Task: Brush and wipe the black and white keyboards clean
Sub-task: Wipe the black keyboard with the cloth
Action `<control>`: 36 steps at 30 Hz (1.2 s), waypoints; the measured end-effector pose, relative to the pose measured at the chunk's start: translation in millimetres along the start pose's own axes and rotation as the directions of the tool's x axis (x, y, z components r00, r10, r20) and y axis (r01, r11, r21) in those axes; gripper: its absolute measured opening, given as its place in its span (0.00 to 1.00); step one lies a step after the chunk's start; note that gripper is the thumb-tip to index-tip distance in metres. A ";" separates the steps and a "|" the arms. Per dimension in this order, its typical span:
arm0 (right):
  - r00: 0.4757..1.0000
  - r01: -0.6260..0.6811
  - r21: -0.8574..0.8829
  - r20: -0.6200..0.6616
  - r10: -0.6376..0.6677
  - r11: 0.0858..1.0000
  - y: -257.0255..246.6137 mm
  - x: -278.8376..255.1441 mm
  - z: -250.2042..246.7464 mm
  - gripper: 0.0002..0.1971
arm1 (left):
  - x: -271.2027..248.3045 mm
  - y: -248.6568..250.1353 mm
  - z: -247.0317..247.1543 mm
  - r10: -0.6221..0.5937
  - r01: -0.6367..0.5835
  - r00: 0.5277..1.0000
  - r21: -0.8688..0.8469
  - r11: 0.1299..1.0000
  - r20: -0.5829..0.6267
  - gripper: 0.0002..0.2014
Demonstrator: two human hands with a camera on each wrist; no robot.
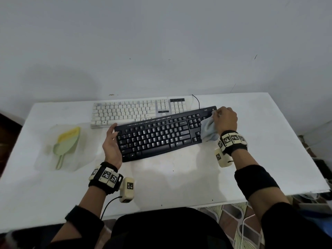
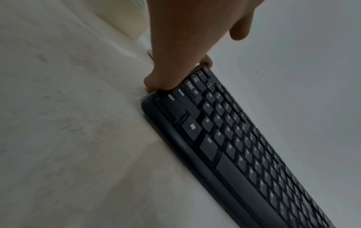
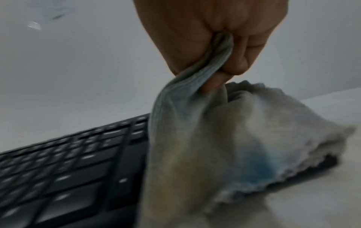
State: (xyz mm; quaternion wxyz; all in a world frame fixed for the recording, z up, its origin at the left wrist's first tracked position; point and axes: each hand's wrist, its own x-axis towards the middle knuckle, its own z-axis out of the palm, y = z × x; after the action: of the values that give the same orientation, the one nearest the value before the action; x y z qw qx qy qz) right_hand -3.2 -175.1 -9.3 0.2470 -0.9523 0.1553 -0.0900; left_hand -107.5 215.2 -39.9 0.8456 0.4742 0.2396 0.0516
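The black keyboard (image 1: 158, 135) lies slanted on the white table (image 1: 179, 180), its far edge overlapping the white keyboard (image 1: 129, 110) behind it. My left hand (image 1: 113, 139) holds its left end; in the left wrist view the fingers (image 2: 152, 86) curl under the black keyboard's (image 2: 234, 146) edge and the thumb stays free above. My right hand (image 1: 222, 117) grips a bunched pale blue-grey cloth (image 1: 208, 130) at the right end, over the number pad. Close up, the cloth (image 3: 244, 131) hangs from my right hand's (image 3: 224, 64) fist onto the black keyboard (image 3: 68, 162).
A yellow-green brush (image 1: 67, 142) lies in a clear bag at the table's left. The white keyboard's black cable (image 1: 196, 101) runs to the back wall. The table's front edge (image 1: 197, 203) is near my body; patterned floor (image 1: 233, 221) shows below right.
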 end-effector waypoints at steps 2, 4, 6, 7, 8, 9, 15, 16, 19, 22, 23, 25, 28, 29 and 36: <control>0.999 0.046 0.033 0.026 -0.047 0.998 -14.3 -8.3 4.0 0.12 | -0.1 0.4 -0.9 -0.002 0.002 1.000 0.002 1.000 -0.004 0.23; 0.983 0.152 0.062 0.097 -0.158 0.986 -39.3 -27.0 15.6 0.11 | -1.3 0.5 -1.3 -0.017 0.017 1.000 -0.015 1.000 -0.008 0.26; 0.954 0.236 0.104 0.165 -0.250 0.966 -68.7 -52.8 32.4 0.10 | -1.3 -0.7 -2.6 -0.022 0.022 1.000 -0.018 1.000 -0.021 0.26; 0.939 0.267 0.132 0.187 -0.288 0.955 -82.6 -65.2 42.7 0.09 | -1.5 -0.6 -3.0 -0.022 0.021 0.999 -0.018 1.000 -0.027 0.26; 0.924 0.293 0.157 0.208 -0.321 0.943 -96.7 -77.8 51.7 0.08 | -1.7 -0.3 -2.9 -0.023 0.022 0.999 -0.020 1.000 -0.030 0.26; 0.907 0.320 0.177 0.229 -0.355 0.931 -109.8 -90.3 61.0 0.08 | -2.1 0.4 -2.6 -0.026 0.025 0.999 -0.017 1.000 -0.032 0.25; 0.782 0.496 0.226 0.303 -0.544 0.839 -175.6 -161.8 100.8 0.09 | -3.7 1.9 -0.3 -0.018 0.017 1.000 -0.026 1.000 -0.022 0.25; 0.752 0.526 0.236 0.319 -0.577 0.817 -183.6 -170.8 107.2 0.09 | -3.8 1.9 -1.6 -0.019 0.018 1.000 -0.036 0.999 -0.019 0.25; 0.658 0.615 0.243 0.366 -0.658 0.750 -200.8 -187.4 120.7 0.07 | -2.2 1.2 -3.9 -0.022 0.022 1.000 -0.040 0.999 0.003 0.25; 0.591 0.686 0.177 0.429 -0.683 0.705 -207.5 -191.3 124.3 0.06 | -2.4 2.4 -4.2 -0.039 0.039 0.999 -0.031 0.999 0.025 0.25; 0.586 0.703 0.148 0.435 -0.684 0.696 -206.9 -190.4 123.5 0.06 | -1.7 2.5 -5.2 -0.044 0.045 0.999 -0.033 0.998 0.030 0.25; 0.606 0.701 0.104 0.434 -0.667 0.705 -201.7 -184.5 118.2 0.08 | -0.8 4.0 -5.4 -0.047 0.048 0.998 -0.033 0.998 0.031 0.25; 0.674 0.653 0.061 0.408 -0.616 0.755 -192.7 -175.4 112.2 0.09 | -0.6 5.7 -5.5 -0.045 0.047 0.998 -0.065 0.997 0.035 0.21; 0.683 0.642 0.064 0.403 -0.609 0.764 -192.5 -174.2 111.0 0.09 | -0.6 5.6 -5.4 -0.039 0.042 0.999 -0.070 0.997 0.031 0.21; 0.550 0.730 0.147 0.455 -0.701 0.668 -211.9 -186.0 117.7 0.06 | -5.7 7.0 -5.5 -0.048 0.051 0.997 -0.045 0.998 0.068 0.28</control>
State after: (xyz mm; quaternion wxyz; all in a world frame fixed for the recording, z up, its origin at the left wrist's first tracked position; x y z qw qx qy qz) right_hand -94.8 116.0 -22.8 0.1904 -0.9303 -0.3082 0.0580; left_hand -114.0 221.6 -34.5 0.8650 0.4497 0.2216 0.0201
